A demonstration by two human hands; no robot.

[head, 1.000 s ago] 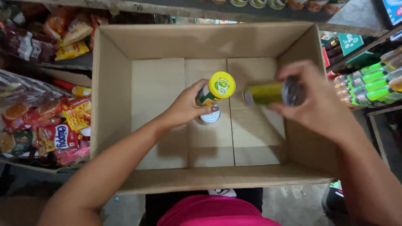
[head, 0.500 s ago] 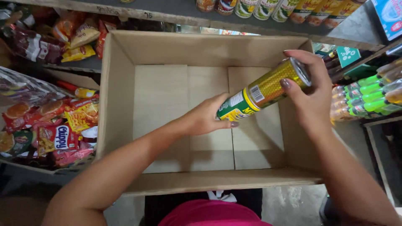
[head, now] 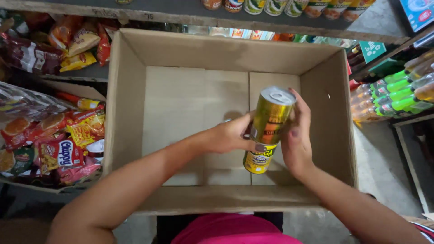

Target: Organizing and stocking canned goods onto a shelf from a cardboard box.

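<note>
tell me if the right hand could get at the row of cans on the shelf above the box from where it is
Probably yes. The right hand holds stacked yellow cans above the open cardboard box, and nothing stands between it and the shelf cans, but it is occupied.

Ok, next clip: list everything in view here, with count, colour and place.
cans: two, yellow-gold, stacked, held by both hands over the box
cardboard box: one, brown, open, centre of view, nothing lying on its floor
snack packets: many, red, orange and yellow, on the left
canned goods: a row, mixed colours, on the shelf along the top edge
bottles: several, green, lying on the right
pink garment: one, bottom edge, the person's own
left hand: on the left side of the cans
right hand: on the right side of the cans
</note>
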